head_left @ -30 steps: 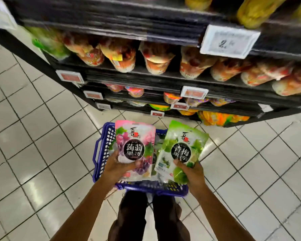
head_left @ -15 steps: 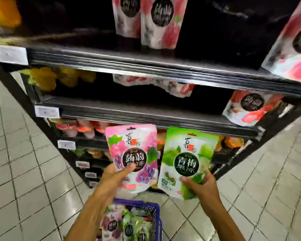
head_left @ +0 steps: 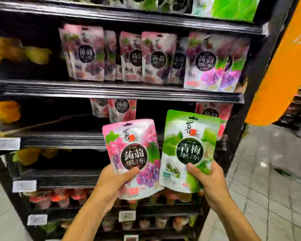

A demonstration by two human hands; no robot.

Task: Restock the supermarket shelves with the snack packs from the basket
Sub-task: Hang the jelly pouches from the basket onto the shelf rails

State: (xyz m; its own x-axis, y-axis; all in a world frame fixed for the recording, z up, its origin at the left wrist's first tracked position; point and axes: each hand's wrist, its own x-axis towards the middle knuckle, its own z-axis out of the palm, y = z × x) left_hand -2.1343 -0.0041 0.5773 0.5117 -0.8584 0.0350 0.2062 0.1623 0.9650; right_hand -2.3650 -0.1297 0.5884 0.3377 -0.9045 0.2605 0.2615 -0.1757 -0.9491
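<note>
My left hand (head_left: 114, 181) grips a pink and purple grape snack pack (head_left: 131, 148) by its lower part, thumb across the front. Beside it, my right hand (head_left: 208, 180) grips a green plum snack pack (head_left: 189, 146) the same way. Both packs stand upright in front of the black shelf unit (head_left: 111, 90). A row of matching pink grape packs (head_left: 156, 56) stands on the shelf above. The basket is out of view.
Green packs (head_left: 231, 7) fill the top shelf at the right. Pink packs (head_left: 122, 108) hang behind the held ones. Yellow goods (head_left: 5, 110) blur at the left, jelly cups (head_left: 63, 197) lie on the lower shelves. An orange panel (head_left: 281, 63) and tiled floor (head_left: 268, 188) lie right.
Both hands have lifted the two packs up from the basket to the upper shelves. My view has tilted upward, and the basket has dropped out of sight.
</note>
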